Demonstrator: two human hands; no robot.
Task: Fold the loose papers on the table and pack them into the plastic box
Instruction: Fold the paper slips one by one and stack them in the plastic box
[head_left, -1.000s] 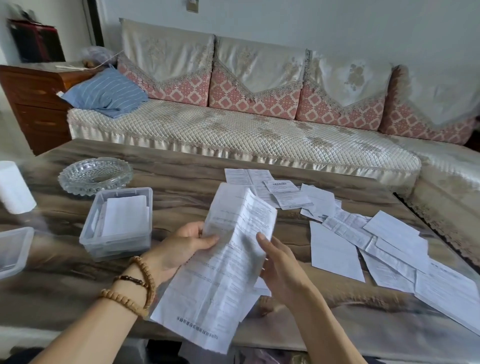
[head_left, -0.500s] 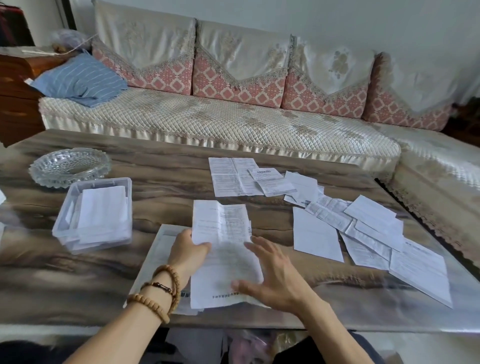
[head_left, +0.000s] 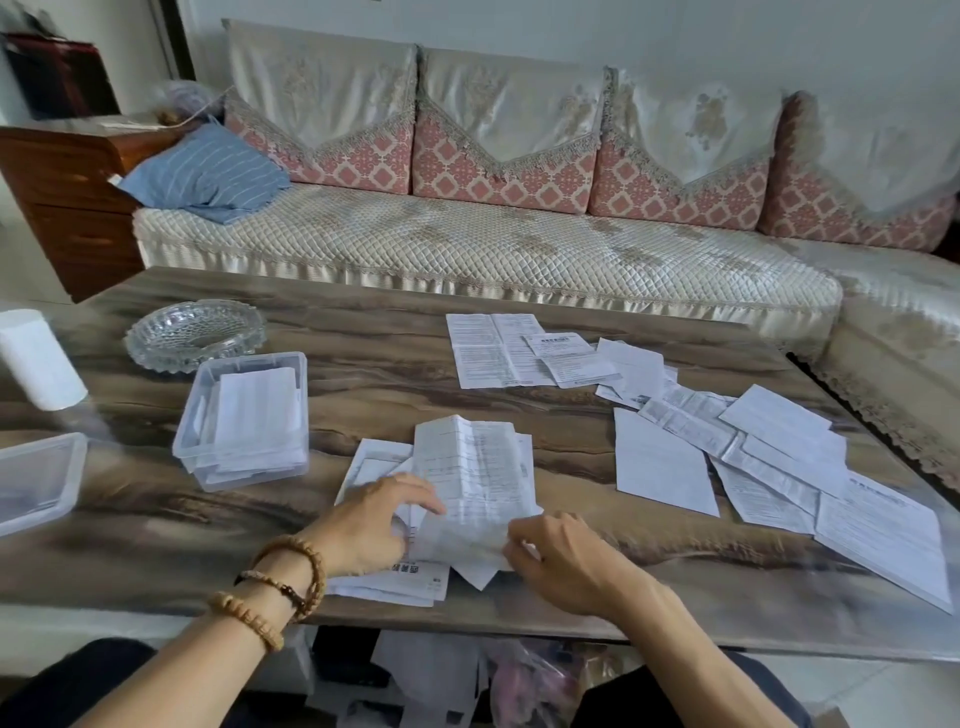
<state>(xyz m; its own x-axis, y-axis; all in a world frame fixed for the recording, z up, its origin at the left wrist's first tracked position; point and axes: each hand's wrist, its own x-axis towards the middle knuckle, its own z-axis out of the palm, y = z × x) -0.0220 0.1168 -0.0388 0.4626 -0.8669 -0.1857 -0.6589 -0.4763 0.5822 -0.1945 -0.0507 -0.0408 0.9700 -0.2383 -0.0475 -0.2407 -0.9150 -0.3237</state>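
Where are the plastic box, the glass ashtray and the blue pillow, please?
plastic box (head_left: 249, 358): head view, far rim.
glass ashtray (head_left: 150, 353): head view, left rim.
blue pillow (head_left: 208, 174): head view, middle of its striped cover.

Cut-glass ashtray (head_left: 195, 335) on the wood-grain table (head_left: 395, 374), near its far left corner. White cylindrical container (head_left: 39, 358) at left edge. Beyond, quilted cream sofa (head_left: 467, 254) with pink patterned cushions (head_left: 498, 169); blue striped pillow (head_left: 208, 174) at its left end, beside a wooden cabinet (head_left: 67, 197).
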